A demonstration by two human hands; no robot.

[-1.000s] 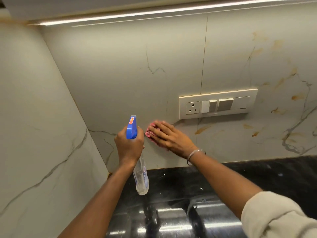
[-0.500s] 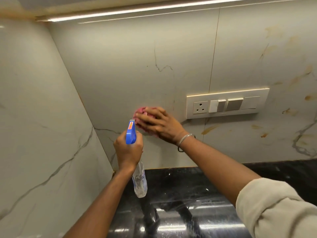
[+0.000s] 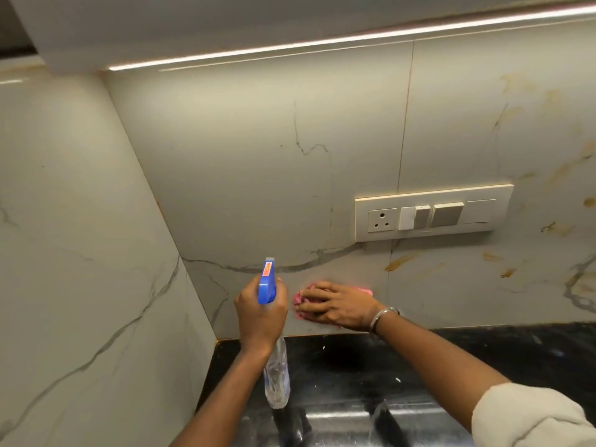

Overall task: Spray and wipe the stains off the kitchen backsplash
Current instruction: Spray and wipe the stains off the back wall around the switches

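My left hand [image 3: 259,312] grips a clear spray bottle [image 3: 276,377] by its blue trigger head [image 3: 267,283], held upright just left of my right hand. My right hand [image 3: 342,306] lies flat with straight fingers on a pink cloth [image 3: 299,300], pressing it against the pale marble backsplash [image 3: 258,175] low down, just above the countertop. Brown stains [image 3: 400,262] mark the wall to the right, below the switch plate, with more stains [image 3: 508,272] farther right.
A cream switch and socket plate [image 3: 433,212] sits on the wall right of centre. A glossy black countertop [image 3: 451,366] runs below. A marble side wall [image 3: 80,253] closes the corner on the left. A light strip [image 3: 322,43] runs under the cabinet above.
My right hand has slid the pink cloth down the wall from beside the socket to just above the countertop. My left hand keeps holding the bottle in about the same spot.
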